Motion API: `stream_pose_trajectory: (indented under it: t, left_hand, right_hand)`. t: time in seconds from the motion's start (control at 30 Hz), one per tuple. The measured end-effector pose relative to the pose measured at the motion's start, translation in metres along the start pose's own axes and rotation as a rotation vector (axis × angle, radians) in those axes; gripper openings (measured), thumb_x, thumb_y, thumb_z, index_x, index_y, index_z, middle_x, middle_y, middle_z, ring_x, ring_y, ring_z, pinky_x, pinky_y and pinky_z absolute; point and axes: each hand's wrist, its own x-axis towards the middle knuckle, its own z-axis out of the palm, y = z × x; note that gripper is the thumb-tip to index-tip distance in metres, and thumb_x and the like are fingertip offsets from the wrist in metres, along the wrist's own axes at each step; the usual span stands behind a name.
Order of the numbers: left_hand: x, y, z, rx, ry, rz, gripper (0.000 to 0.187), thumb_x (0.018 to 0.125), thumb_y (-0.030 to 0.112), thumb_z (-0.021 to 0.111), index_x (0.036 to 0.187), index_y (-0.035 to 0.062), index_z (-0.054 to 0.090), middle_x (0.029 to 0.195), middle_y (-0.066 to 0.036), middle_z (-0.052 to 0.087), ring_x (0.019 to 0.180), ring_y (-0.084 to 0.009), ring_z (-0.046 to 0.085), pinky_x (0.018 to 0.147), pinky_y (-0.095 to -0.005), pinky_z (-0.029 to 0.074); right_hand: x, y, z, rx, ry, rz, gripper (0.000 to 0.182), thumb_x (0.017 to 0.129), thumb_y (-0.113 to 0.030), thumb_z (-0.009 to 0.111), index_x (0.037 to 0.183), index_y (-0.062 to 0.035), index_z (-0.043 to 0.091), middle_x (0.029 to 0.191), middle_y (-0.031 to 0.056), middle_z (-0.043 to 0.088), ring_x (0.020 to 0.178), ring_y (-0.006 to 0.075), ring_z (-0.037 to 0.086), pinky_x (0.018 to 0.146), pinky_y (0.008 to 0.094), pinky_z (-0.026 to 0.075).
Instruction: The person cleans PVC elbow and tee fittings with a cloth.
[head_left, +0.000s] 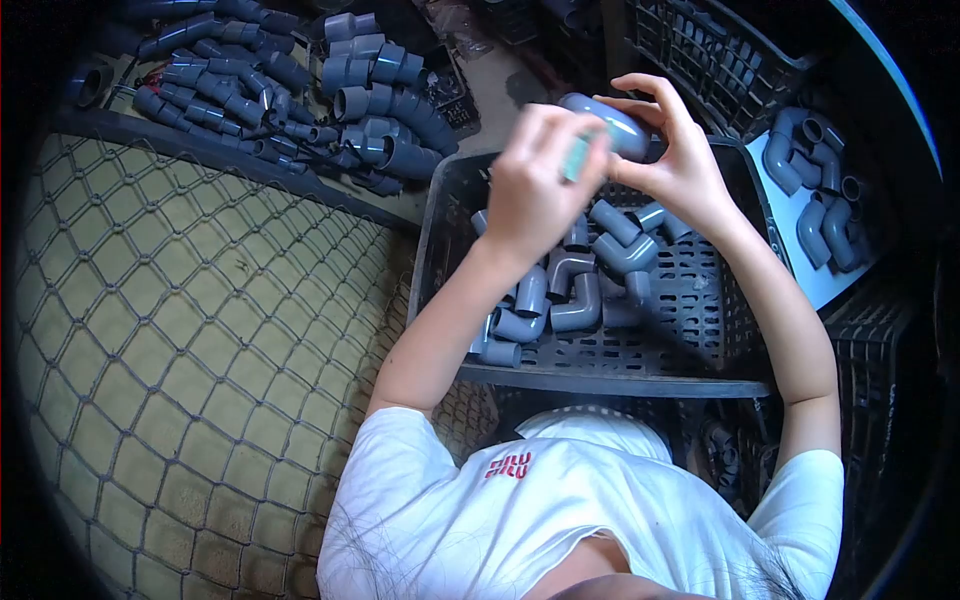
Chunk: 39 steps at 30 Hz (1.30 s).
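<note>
We see both hands raised above the far edge of a dark slotted crate (pixel 700 345), meeting on one grey pipe fitting (pixel 622 126). The right hand (pixel 672 160) cups the fitting from its right side, fingers curled over the top and thumb beneath. The left hand (pixel 537 185) is closed against its left end, pinching a small pale teal item (pixel 577 157) too blurred for us to identify. The fitting's long axis runs roughly left to right, sloping slightly downward toward the right hand, which carries it. Below the hands, loose grey elbows (pixel 575 295) lie in the crate; further fittings are heaped at upper left (pixel 300 85) and on a white sheet (pixel 820 285) at right.
</note>
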Motion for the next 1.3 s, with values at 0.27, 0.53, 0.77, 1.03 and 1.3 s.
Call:
stream_pose_trajectory:
  t: [0.27,0.53,0.77,1.03,1.3]
  left_hand:
    - [-0.002,-0.018,0.000,0.056,0.072,-0.028,0.015,0.082,0.010,0.075,0.095,0.0052,0.071,0.091,-0.011,0.063,0.079,-0.0266,0.065,0.069,-0.0359,0.054]
    - [-0.001,-0.020,-0.004,0.132,0.100,-0.055,0.013,0.087,0.010,0.070,0.098,0.0030,0.070,0.094,-0.012,0.062,0.080,-0.0276,0.064,0.071,-0.0370,0.053]
    - [-0.010,0.013,0.009,0.104,-0.033,0.034,0.013,0.086,0.011,0.072,0.097,0.0049,0.069,0.093,-0.013,0.061,0.083,-0.0310,0.064,0.072,-0.0388,0.054]
    - [0.009,-0.018,-0.018,0.156,0.090,-0.151,0.012,0.091,0.010,0.066,0.098,0.0005,0.070,0.097,-0.013,0.066,0.091,-0.0261,0.064,0.083,-0.0365,0.050]
    - [0.023,0.028,-0.033,0.137,0.129,0.031,0.013,0.093,0.008,0.064,0.100,-0.0010,0.070,0.098,-0.011,0.065,0.090,-0.0221,0.063,0.084,-0.0341,0.050]
  right_hand:
    - [0.001,-0.003,0.002,-0.115,-0.014,-0.098,0.059,0.072,-0.006,0.077,0.124,-0.0038,0.049,0.122,0.0176,0.065,0.115,0.0323,0.064,0.096,0.0390,0.051]
    - [0.003,-0.001,0.001,-0.276,-0.046,-0.279,0.055,0.070,0.003,0.075,0.120,-0.0046,0.054,0.118,0.0146,0.063,0.111,0.0319,0.062,0.092,0.0390,0.054]
    - [0.004,0.010,0.004,-0.264,0.018,-0.315,0.041,0.068,0.005,0.075,0.102,-0.0019,0.053,0.112,0.0121,0.066,0.102,0.0316,0.065,0.085,0.0377,0.054]
    - [0.013,0.027,-0.025,0.208,0.270,0.426,0.044,0.078,-0.034,0.081,0.093,-0.0006,0.056,0.089,0.0088,0.064,0.083,0.0134,0.063,0.075,0.0292,0.055]
    - [-0.024,0.076,-0.152,0.548,0.795,0.452,0.059,0.080,-0.019,0.079,0.125,0.0047,0.049,0.111,0.0149,0.061,0.100,0.0216,0.063,0.087,0.0417,0.057]
